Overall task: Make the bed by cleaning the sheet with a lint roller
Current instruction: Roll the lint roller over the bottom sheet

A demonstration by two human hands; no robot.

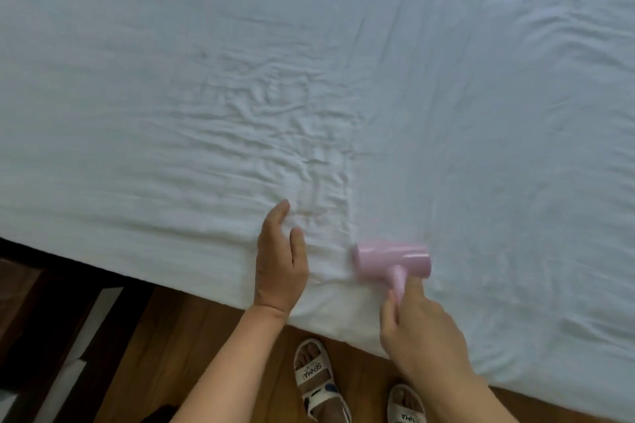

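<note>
Right hand grips the pink lint roller beside the left hand, flat on the sheet.

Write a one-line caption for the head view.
Right hand runs a pink lint roller over the white sheet while the left hand rests flat beside it.

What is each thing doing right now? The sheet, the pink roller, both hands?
sheet: spread over the bed, wrinkled near the middle.
lint roller: on the sheet near the bed edge, blurred.
left hand: flat, fingers straight, resting on the sheet.
right hand: grips the roller's handle.
sandals: on the feet, on the wooden floor.
</note>
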